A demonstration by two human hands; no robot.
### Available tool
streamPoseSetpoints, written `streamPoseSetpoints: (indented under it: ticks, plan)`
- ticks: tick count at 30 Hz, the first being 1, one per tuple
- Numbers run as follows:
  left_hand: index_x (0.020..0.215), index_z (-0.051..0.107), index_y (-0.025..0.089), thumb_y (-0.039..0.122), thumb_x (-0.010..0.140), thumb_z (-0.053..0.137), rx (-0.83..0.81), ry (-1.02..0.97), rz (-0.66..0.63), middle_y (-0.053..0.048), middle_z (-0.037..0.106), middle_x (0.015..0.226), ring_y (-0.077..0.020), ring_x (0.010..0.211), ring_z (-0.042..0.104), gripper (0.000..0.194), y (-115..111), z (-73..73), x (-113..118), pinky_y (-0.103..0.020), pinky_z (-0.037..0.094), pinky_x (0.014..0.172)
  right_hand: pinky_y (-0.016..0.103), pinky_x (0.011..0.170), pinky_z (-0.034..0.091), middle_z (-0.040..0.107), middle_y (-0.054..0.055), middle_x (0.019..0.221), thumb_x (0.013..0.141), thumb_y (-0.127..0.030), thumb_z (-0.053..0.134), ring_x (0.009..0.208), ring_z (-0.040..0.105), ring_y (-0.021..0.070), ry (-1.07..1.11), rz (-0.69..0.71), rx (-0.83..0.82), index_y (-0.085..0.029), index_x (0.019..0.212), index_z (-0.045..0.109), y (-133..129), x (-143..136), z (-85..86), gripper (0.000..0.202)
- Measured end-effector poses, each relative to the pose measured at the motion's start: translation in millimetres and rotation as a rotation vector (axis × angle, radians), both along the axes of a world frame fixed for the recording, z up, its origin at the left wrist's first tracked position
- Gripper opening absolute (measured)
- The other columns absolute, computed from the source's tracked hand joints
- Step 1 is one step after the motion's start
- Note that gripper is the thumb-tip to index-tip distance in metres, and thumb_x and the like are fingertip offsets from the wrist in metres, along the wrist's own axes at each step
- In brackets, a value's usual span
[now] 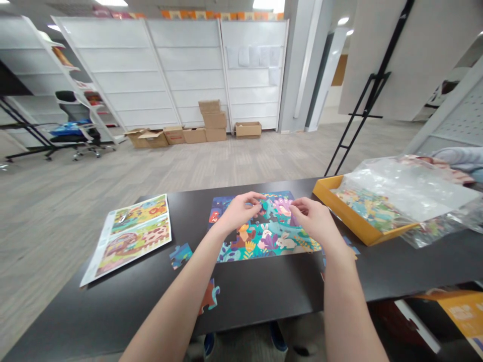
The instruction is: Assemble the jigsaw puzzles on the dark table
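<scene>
A colourful jigsaw puzzle, largely assembled, lies on the black table. Over its upper left part is my left hand, fingers curled and pinched; whatever may be between the tips is too small to name. My right hand is over the puzzle's upper right, beside a pink peacock, its thumb and fingertips drawn together, and I cannot make out anything held. A dark gap shows in the picture between the hands. Loose pieces lie left of the puzzle, beside my left forearm and beside my right forearm.
A printed picture sheet lies at the table's left. An orange box holding puzzle pieces stands at the right, with a clear plastic bag over it. Beyond the table are an easel stand and cardboard boxes.
</scene>
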State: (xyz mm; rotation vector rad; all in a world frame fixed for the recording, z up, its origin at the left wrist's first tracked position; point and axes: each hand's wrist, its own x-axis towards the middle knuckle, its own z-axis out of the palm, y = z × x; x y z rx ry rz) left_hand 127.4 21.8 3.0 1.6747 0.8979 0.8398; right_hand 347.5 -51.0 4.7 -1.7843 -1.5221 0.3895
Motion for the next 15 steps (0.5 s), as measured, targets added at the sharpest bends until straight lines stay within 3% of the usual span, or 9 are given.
streamPoseSetpoints:
  ticks: [4, 11, 15]
  plan:
    - [0.104, 0.071, 0.016, 0.019, 0.081, 0.067, 0.009, 0.016, 0.032, -0.003, 0.071, 0.08, -0.0159, 0.073, 0.073, 0.023, 2, -4.7, -3, -0.025, 0.056, 0.064, 0.032, 0.074, 0.055, 0.078, 0.008, 0.086, 0.086, -0.035, 0.061, 0.077, 0.073, 0.022, 0.014, 0.032, 0.016, -0.018, 0.092, 0.073, 0, 3, -5.0, 0.022]
    - [0.096, 0.064, 0.016, 0.035, 0.073, 0.08, 0.069, -0.164, 0.444, -0.005, 0.076, 0.076, -0.0187, 0.073, 0.074, 0.035, 26, -0.3, -39, -0.025, 0.054, 0.063, 0.033, 0.076, 0.054, 0.077, 0.007, 0.087, 0.086, -0.037, 0.061, 0.081, 0.073, 0.0224, 0.007, -0.018, 0.014, -0.019, 0.094, 0.074, -1, 12, -8.4, 0.023]
    - [0.091, 0.062, 0.016, 0.04, 0.067, 0.084, 0.056, -0.209, 0.483, -0.005, 0.075, 0.073, -0.0197, 0.071, 0.074, 0.041, 31, -1.2, -47, -0.026, 0.055, 0.062, 0.034, 0.077, 0.054, 0.078, 0.007, 0.087, 0.086, -0.037, 0.061, 0.08, 0.072, 0.0219, 0.008, 0.002, 0.031, -0.019, 0.093, 0.073, 1, 10, -9.1, 0.023]
